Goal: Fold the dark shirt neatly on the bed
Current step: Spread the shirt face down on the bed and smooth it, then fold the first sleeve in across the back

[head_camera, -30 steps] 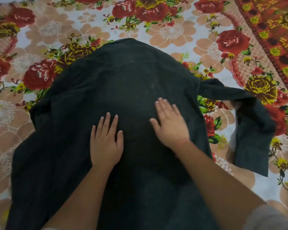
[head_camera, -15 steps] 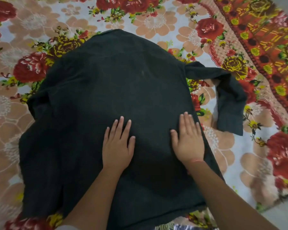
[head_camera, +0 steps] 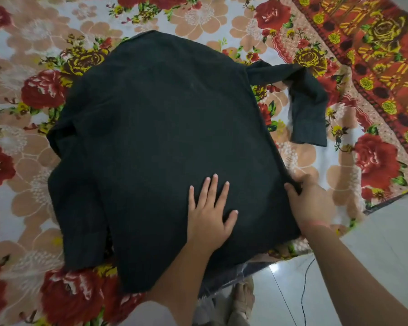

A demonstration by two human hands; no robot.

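Two hands on dark shirt [head_camera: 160, 137]: left hand [head_camera: 209, 215] pressing flat, right hand [head_camera: 310, 203] pinching edge at lower right; side fold seemingly starting, needing inward lift

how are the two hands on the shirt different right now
The left hand lies flat on the shirt, fingers spread; the right hand grips the shirt's side edge. The left hand sits mid-cloth, the right hand at its border. Both touch the shirt's lower half.

The right hand [head_camera: 309, 203] curls its fingers under the dark shirt's [head_camera: 165, 128] right edge, mostly out of sight. The shirt's underside lies hidden against the bed [head_camera: 339, 175], which runs off the left and far edges.
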